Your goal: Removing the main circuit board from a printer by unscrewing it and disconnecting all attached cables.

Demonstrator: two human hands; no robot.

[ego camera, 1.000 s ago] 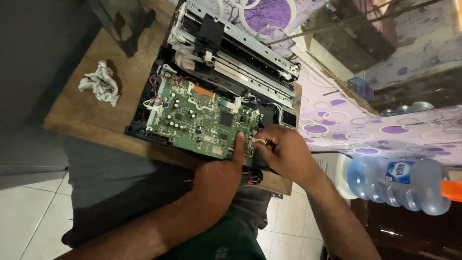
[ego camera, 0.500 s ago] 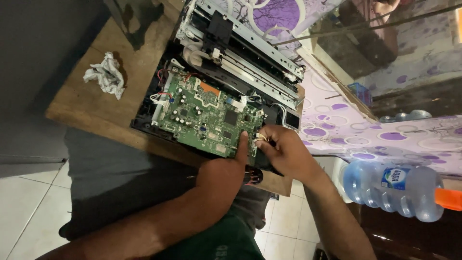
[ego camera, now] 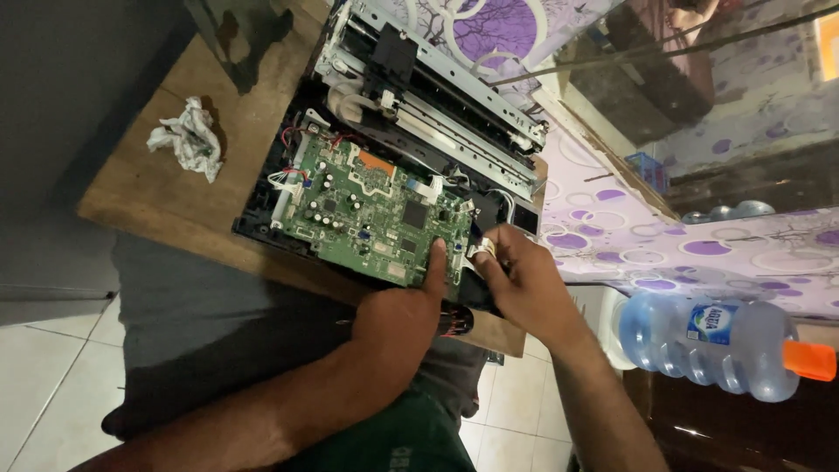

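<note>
An opened printer (ego camera: 437, 114) lies on a wooden table (ego camera: 175, 210), its green circuit board (ego camera: 376, 214) exposed. My left hand (ego camera: 402, 310) rests on the printer's near rim. Its forefinger is stretched flat on the board's corner and the other fingers are curled at the edge. Just to the right, my right hand (ego camera: 524, 284) pinches a small white connector (ego camera: 481, 251) between thumb and fingertips at the board's right end. White flat cables and red wires run around the board. What lies under my palms is hidden.
A crumpled white cloth (ego camera: 188, 140) lies on the table left of the printer. A large blue water bottle (ego camera: 708, 341) with an orange cap lies at the right. A purple-patterned cloth (ego camera: 629, 236) covers the surface behind. Tiled floor shows below.
Both hands have stayed at the same corner of the board. My right fingers have shifted slightly on the white connector, and the view has drifted a little.
</note>
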